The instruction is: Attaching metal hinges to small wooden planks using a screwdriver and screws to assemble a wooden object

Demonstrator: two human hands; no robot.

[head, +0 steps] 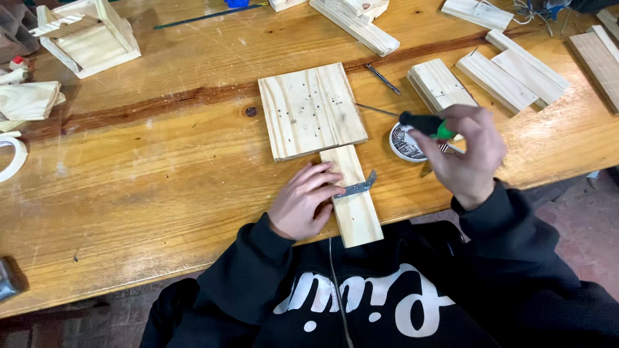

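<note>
Two hands at work, one on the wood, one on the tool.

I see my left hand (303,203) lying flat, fingers spread loosely, on the narrow pine strip (353,200) near the tabletop's (161,174) six-o'clock edge, fingertips touching the small metal bracket (356,187). My right hand (467,154), at three o'clock from it, is curled closed round a green-handled screwdriver (422,122) pointing to nine o'clock over the square board (311,109). I judge the strip light, stiff and dry; pinning it flat beside the bracket suits it. The bracket looks thin and slippery.

Pale raw-wood plank (353,200), dull metal bracket (356,187) (perforated), glossy varnished wooden table (161,167)
</note>
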